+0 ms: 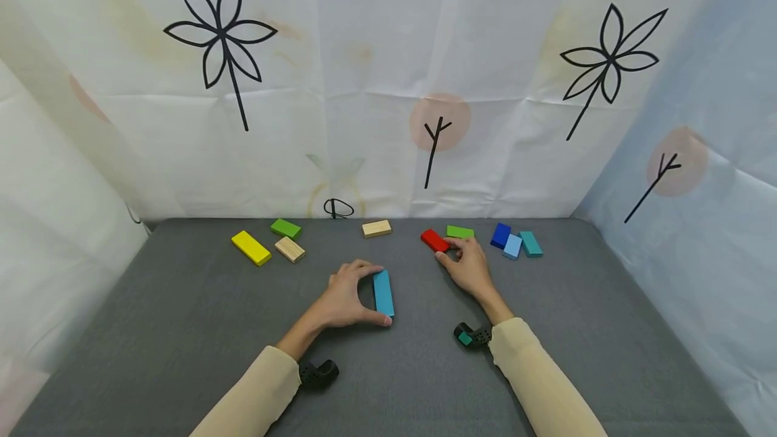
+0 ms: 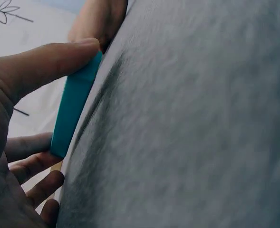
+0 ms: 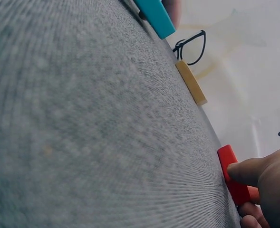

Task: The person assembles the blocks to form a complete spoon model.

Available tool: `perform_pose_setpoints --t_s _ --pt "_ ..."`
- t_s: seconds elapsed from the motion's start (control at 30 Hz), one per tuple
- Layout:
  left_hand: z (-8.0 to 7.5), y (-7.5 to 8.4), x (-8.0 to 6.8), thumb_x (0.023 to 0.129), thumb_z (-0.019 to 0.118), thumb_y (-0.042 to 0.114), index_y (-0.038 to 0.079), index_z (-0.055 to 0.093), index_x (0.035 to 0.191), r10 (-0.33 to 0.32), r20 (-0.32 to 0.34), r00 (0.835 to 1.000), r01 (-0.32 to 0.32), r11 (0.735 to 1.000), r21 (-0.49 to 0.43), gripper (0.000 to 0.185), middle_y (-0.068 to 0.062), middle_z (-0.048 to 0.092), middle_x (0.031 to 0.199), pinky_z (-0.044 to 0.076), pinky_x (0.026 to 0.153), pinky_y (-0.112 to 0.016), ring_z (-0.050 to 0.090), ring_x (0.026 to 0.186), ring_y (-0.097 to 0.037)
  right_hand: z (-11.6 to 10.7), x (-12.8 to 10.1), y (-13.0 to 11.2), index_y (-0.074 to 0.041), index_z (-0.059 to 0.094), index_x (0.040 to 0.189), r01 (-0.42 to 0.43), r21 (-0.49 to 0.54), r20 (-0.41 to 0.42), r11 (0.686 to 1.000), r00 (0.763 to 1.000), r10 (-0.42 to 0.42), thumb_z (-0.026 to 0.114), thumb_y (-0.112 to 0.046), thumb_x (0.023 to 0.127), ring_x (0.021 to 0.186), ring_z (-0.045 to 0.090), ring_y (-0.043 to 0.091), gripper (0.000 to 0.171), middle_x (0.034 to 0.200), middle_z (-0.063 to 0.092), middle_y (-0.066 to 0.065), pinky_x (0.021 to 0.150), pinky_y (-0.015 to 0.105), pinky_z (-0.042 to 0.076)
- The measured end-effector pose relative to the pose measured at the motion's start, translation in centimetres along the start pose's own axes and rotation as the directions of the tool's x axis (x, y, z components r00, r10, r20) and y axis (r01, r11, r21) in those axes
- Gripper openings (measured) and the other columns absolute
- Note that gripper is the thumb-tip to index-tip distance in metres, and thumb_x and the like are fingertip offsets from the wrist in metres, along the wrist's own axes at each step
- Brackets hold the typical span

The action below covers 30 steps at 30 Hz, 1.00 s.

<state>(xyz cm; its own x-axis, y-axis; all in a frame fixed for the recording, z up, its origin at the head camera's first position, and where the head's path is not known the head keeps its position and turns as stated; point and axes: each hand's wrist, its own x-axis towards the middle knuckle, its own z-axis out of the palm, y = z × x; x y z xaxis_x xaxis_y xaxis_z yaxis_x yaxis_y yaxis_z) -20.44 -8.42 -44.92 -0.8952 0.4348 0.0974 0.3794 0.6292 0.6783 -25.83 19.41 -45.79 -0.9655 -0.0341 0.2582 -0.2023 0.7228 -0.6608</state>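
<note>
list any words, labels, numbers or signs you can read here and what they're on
No words, numbers or brand marks can be read in any view.
The backdrop sheet carries only drawn black flowers and twig shapes, not lettering.
The blue block held by the left hand is plain.
The red block under the right hand is plain.

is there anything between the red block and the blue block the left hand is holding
Nothing visible. The grey mat lies bare between the red block, which the right hand grips, and the blue block held by the left hand.
</note>
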Motion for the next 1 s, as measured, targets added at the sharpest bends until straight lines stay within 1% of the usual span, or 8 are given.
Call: perform_pose_setpoints --t_s 0.13,0.37,0.83,1.0 --pt "0.48 0.29 -0.20 0.056 0.082 0.059 0.021 0.051 0.135 0.030 0.016 0.999 -0.030 0.999 0.024 0.093 0.003 0.047 0.130 0.024 0.090 -0.048 0.035 0.119 -0.023 -0.02 -0.17 0.11 -0.007 0.063 0.123 -0.006 0.000 0.002 1.000 1.000 0.006 0.067 -0.024 0.087 0.079 0.043 0.022 0.040 0.094 0.050 0.012 0.070 0.033 0.032" --pt "0.90 0.23 -0.40 0.056 0.083 0.057 0.023 0.051 0.135 0.042 0.023 0.999 -0.043 0.997 0.066 0.092 0.006 0.047 0.130 0.021 0.088 -0.045 0.033 0.119 -0.022 0.00 -0.29 0.21 -0.007 0.063 0.122 -0.005 0.000 0.007 1.000 1.000 0.005 0.066 -0.024 0.088 0.078 0.044 0.022 0.038 0.096 0.051 0.012 0.070 0.034 0.032" --pt "0.85 0.18 -0.61 0.059 0.082 0.057 0.020 0.048 0.138 0.079 0.020 0.997 -0.080 0.993 0.082 0.093 0.003 0.046 0.131 0.020 0.088 -0.045 0.032 0.120 -0.023 0.03 -0.19 0.06 -0.008 0.062 0.123 -0.016 -0.002 0.002 1.000 1.000 0.016 0.065 -0.024 0.088 0.079 0.043 0.023 0.039 0.098 0.050 0.012 0.070 0.035 0.031" --pt "0.82 0.10 -0.61 0.062 0.075 0.065 0.023 0.047 0.139 0.069 0.006 0.998 -0.069 0.996 0.059 0.092 0.005 0.045 0.133 0.021 0.090 -0.046 0.032 0.121 -0.022 0.09 -0.16 0.22 -0.008 0.061 0.125 -0.004 -0.004 0.007 1.000 1.000 0.004 0.066 -0.028 0.088 0.080 0.043 0.023 0.043 0.096 0.049 0.012 0.070 0.034 0.031"
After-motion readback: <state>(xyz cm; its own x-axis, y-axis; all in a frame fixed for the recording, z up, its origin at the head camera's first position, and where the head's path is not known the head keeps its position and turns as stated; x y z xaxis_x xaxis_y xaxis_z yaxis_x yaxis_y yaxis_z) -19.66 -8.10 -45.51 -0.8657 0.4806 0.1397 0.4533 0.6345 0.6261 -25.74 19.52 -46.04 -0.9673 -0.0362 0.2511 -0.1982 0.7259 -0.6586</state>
